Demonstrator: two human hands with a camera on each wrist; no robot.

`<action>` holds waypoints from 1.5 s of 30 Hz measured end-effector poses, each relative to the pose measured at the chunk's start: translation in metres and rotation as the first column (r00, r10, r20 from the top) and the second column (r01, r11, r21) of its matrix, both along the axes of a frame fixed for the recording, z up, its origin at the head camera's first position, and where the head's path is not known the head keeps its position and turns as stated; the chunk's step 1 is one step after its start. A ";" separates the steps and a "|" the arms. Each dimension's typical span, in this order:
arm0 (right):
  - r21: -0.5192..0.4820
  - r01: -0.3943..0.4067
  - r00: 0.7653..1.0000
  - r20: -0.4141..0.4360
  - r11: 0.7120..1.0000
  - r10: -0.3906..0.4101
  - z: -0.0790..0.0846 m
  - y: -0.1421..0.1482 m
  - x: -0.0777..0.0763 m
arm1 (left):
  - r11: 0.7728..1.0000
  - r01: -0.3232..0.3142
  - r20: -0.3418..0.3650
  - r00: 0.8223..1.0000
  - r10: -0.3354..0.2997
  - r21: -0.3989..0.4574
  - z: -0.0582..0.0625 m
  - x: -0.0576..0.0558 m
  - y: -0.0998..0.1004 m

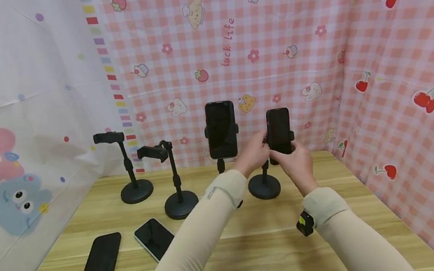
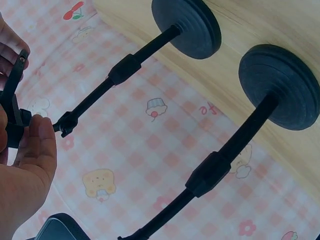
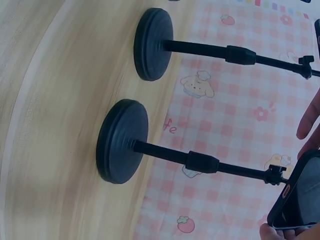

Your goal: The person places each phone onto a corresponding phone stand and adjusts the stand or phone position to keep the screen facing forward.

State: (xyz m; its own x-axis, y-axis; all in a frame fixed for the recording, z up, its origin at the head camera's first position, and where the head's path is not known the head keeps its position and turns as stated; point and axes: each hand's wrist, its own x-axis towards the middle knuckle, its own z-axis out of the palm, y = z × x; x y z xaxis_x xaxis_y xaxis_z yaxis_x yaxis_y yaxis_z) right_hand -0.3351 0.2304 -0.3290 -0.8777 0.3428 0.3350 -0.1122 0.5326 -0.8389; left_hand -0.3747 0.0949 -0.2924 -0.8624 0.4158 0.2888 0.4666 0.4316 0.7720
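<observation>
A dark smartphone point(image 1: 279, 128) stands upright in the clamp of the rightmost black phone stand point(image 1: 264, 187). At its left edge, my left hand point(image 1: 257, 152) holds the clamp, its fingers reaching behind. My right hand point(image 1: 298, 164) grips the lower right of the phone, thumb toward its bottom edge. In the left wrist view, the left hand point(image 2: 32, 175) has fingertips curled against the black clamp point(image 2: 12, 110). Fingers of the right hand point(image 3: 282, 233) lie beneath the phone point(image 3: 300, 192) in the right wrist view. Part of the grip is hidden behind the phone.
Left of the hands, another phone point(image 1: 222, 130) sits upright in a stand. Two stands with vacant clamps, one rear point(image 1: 136, 191) and one nearer point(image 1: 181, 204), stand farther left. A black phone point(image 1: 99, 264) and a white-edged phone point(image 1: 154, 239) lie on the wooden table point(image 1: 256, 257).
</observation>
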 end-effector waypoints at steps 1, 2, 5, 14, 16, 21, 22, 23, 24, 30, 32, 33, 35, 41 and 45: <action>-0.001 -0.006 1.000 0.002 1.000 0.006 0.000 0.001 0.000 | 1.000 0.003 -0.002 1.000 -0.003 -0.003 0.001 0.000 0.000; 0.002 -0.012 1.000 0.005 1.000 0.012 0.000 0.002 -0.001 | 1.000 0.007 -0.001 1.000 -0.007 -0.007 0.001 -0.001 0.001; 0.015 -0.024 1.000 0.012 1.000 0.024 0.000 0.006 -0.001 | 1.000 0.018 -0.004 1.000 -0.018 -0.009 0.002 -0.002 0.001; 0.011 -0.033 0.999 0.022 0.999 0.032 -0.001 0.011 -0.001 | 1.000 0.028 -0.002 1.000 -0.028 -0.013 0.002 -0.004 0.003; 0.005 -0.036 0.999 0.023 0.999 0.036 0.000 0.011 -0.002 | 1.000 0.021 -0.006 1.000 -0.021 -0.018 0.003 -0.004 0.004; -0.004 -0.038 0.999 0.027 0.999 0.038 0.001 0.014 -0.002 | 0.998 0.003 -0.047 0.999 -0.006 -0.062 0.004 -0.007 0.007; -0.006 -0.036 0.999 0.027 0.999 0.036 0.001 0.014 -0.003 | 0.998 0.002 -0.049 0.999 -0.006 -0.068 0.004 -0.007 0.007; -0.008 -0.034 0.999 0.027 0.999 0.034 0.001 0.015 -0.002 | 0.997 0.002 -0.049 0.999 -0.005 -0.072 0.005 -0.007 0.007; -0.011 -0.034 0.999 0.028 0.999 0.035 0.002 0.015 -0.002 | 0.997 0.000 -0.047 0.999 -0.004 -0.078 0.005 -0.007 0.007; -0.034 -0.054 0.998 0.021 0.998 0.055 0.001 0.018 -0.004 | 0.995 0.006 -0.043 0.999 -0.011 -0.099 0.007 -0.007 0.010; -0.036 -0.062 0.998 0.012 0.997 0.062 0.001 0.020 -0.004 | 0.995 0.015 -0.049 0.999 -0.019 -0.094 0.007 -0.007 0.010; -0.031 -0.065 0.998 0.008 0.997 0.065 0.002 0.020 -0.004 | 0.996 0.020 -0.053 0.998 -0.025 -0.088 0.006 -0.007 0.010; -0.024 -0.074 0.997 0.002 0.997 0.074 0.001 0.021 -0.004 | 0.997 0.025 -0.051 0.998 -0.029 -0.075 0.005 -0.007 0.009; -0.019 -0.087 0.996 0.010 0.996 0.087 0.000 0.022 -0.002 | 1.000 -0.002 -0.006 1.000 0.002 0.016 -0.001 -0.008 0.009; -0.034 -0.090 0.996 0.016 0.995 0.090 0.001 0.021 0.000 | 0.998 -0.025 0.025 0.999 0.024 0.063 -0.005 -0.009 0.009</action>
State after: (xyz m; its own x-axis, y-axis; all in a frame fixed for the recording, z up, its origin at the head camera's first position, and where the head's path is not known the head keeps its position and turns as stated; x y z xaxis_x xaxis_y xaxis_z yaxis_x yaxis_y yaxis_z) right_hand -0.3353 0.2518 -0.3277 -0.9110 0.2727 0.3095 -0.1440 0.4928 -0.8581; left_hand -0.3837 0.1043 -0.2969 -0.8792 0.3760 0.2926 0.4372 0.3930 0.8090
